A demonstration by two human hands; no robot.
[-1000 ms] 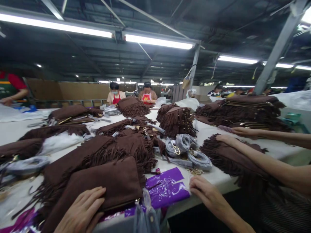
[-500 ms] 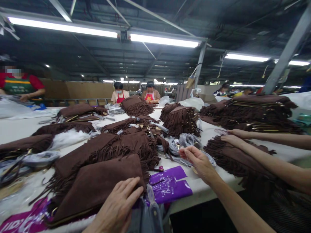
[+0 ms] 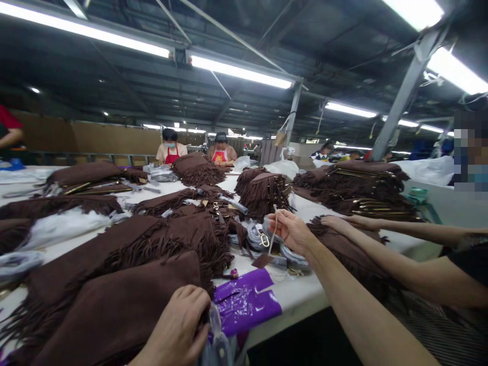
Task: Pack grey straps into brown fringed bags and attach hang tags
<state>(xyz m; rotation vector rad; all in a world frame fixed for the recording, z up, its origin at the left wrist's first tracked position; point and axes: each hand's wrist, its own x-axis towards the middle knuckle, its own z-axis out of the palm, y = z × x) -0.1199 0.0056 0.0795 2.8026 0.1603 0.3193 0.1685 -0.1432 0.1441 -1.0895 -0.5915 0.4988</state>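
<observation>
My right hand [image 3: 290,231] is raised over the table, its fingertips pinching the pale cord of a small brown hang tag [image 3: 263,261]. The tag dangles below the fingers, in front of plastic-wrapped straps [image 3: 256,235] with a gold ring. My left hand [image 3: 183,323] is at the right edge of a dark brown suede bag [image 3: 125,300], fingers curled in. What they close on is hidden. Beside these fingers hangs a strap in clear plastic [image 3: 218,335]. A shiny purple plastic bag [image 3: 247,302] lies just right of it.
Fringed brown bags [image 3: 152,239] lie across the table, with taller stacks [image 3: 351,188] at the back right. At right, a co-worker's hands [image 3: 337,223] rest on another fringed bag. Two people in red aprons [image 3: 171,152] are across the table.
My right hand has moved up from the wrapped straps, and the tag now hangs from its cord. My left hand's fingers have curled in at the bag's edge. The view has swung right.
</observation>
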